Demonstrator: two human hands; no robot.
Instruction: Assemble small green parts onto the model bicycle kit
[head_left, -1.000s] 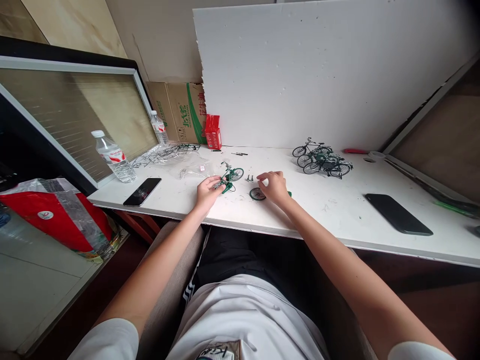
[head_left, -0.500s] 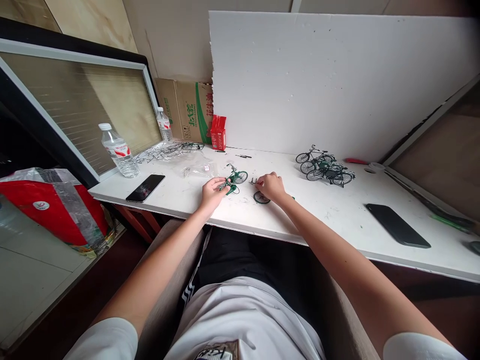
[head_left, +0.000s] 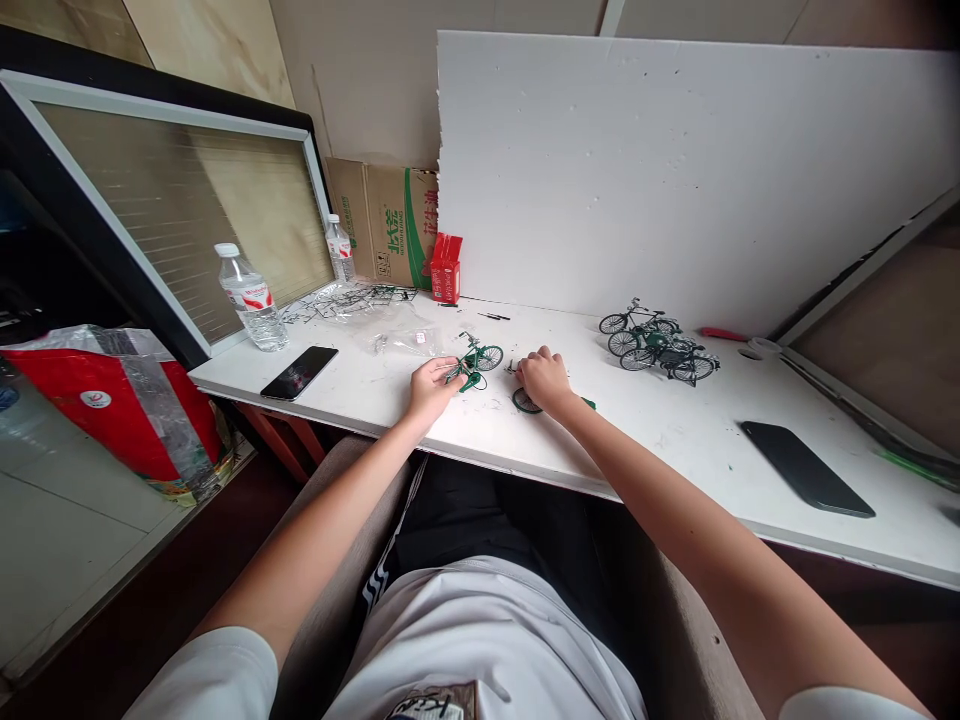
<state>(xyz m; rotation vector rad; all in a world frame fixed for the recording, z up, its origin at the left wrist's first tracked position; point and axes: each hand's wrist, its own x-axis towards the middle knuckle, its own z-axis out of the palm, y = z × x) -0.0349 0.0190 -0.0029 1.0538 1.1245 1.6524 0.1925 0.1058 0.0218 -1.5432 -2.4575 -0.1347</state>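
Note:
A small green model bicycle (head_left: 474, 362) is held by its rear part in my left hand (head_left: 433, 390), tilted just above the white table. My right hand (head_left: 545, 380) is closed, its fingers down at the tabletop among tiny dark parts (head_left: 511, 367). Whether it grips one of them is hidden by the fingers. Under that hand lies a loose model wheel (head_left: 526, 400) with a green rim, partly covered. A bit of green (head_left: 589, 404) shows on the other side of my wrist.
Several model bicycles (head_left: 660, 345) stand at the back right. Dark part frames (head_left: 360, 298) and a clear plastic bag (head_left: 409, 340) lie at the back left. Two phones (head_left: 300, 373), water bottles (head_left: 253, 300), a red box (head_left: 446, 270) and a white board (head_left: 675, 170) surround the work area.
The view has shifted slightly, so everything sits a little further right. Both hands keep nearly the same places, the left still holding the model bicycle.

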